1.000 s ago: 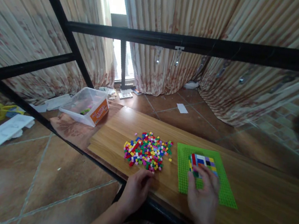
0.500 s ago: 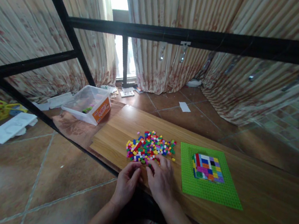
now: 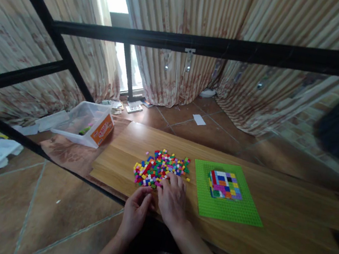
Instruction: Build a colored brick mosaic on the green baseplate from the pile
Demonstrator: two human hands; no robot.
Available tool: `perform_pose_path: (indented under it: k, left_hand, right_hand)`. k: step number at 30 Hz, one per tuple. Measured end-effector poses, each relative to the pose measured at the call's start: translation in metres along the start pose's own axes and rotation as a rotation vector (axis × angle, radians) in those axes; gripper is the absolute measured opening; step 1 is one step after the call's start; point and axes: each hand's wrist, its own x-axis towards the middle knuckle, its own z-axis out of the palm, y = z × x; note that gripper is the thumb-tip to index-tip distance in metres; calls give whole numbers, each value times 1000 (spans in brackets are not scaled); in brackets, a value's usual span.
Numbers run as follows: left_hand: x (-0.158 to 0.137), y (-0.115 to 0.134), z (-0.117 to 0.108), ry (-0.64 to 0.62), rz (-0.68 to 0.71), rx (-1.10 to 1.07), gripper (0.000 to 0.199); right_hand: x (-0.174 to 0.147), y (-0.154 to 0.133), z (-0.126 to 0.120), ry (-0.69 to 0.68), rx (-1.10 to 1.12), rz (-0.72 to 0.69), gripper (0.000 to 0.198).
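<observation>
A loose pile of small coloured building bricks (image 3: 159,166) lies on the wooden table. My right hand (image 3: 173,199) rests at the near right side of this pile, its bent fingers a little apart and touching bricks. Beside it, at the table's near edge, my left hand (image 3: 135,212) has its thumb and fingers drawn together; whatever is between them is hidden. To the right lies a green baseplate (image 3: 226,212), bearing a low, roughly square block of joined multicoloured bricks (image 3: 226,185).
The wooden table (image 3: 288,212) runs from left to right. A clear plastic box (image 3: 81,123) with an orange label stands beyond its left end. A black metal bar (image 3: 158,40) crosses in front of striped curtains (image 3: 205,11). White paper (image 3: 199,120) lies on the tiled floor.
The camera has turned slightly right, so the scene sits further left in view. Both hands stay by the pile's near side with only slight finger movement.
</observation>
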Motion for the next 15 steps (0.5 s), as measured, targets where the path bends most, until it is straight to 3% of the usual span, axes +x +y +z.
perform_pose_path:
  k: [3, 6, 10, 15]
  left_hand:
    - [-2, 3, 0, 3, 4, 29, 30]
    - [-7, 9, 3, -16, 123, 130, 35]
    - [-14, 23, 15, -233, 296, 304, 24]
    - [-17, 35, 42, -402, 340, 389, 16]
  right_hand:
    - [-4, 4, -12, 25, 70, 7, 9]
    - [-18, 11, -27, 16, 191, -35, 14]
    - [-42, 25, -42, -6, 325, -56, 19]
    - [-62, 49, -56, 20, 374, 43, 19]
